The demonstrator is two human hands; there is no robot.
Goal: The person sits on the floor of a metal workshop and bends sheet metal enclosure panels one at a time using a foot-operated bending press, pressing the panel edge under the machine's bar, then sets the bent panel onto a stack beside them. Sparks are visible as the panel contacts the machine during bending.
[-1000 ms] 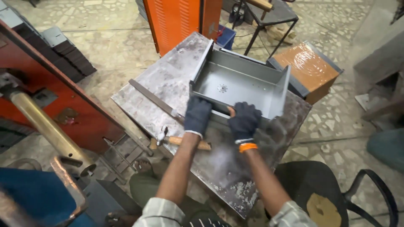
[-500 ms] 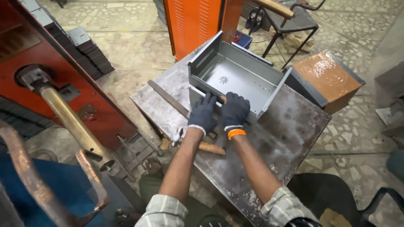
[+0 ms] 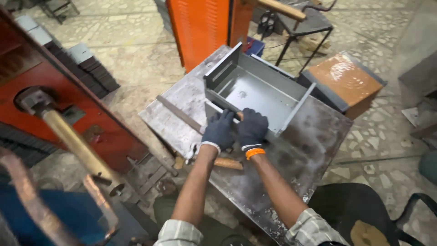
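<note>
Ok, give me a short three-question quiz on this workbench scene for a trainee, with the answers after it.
1. True or false: both hands wear dark gloves.
2. What lies on the metal table just under the left wrist: A) a hammer with a wooden handle, B) a paintbrush, C) a tape measure?
3. Fill in: the left hand and right hand grip the near wall of the grey sheet-metal ____.

Key
1. True; the right wrist also has an orange band.
2. A, the hammer.
3. Tray, an open box with its hollow facing up.
</note>
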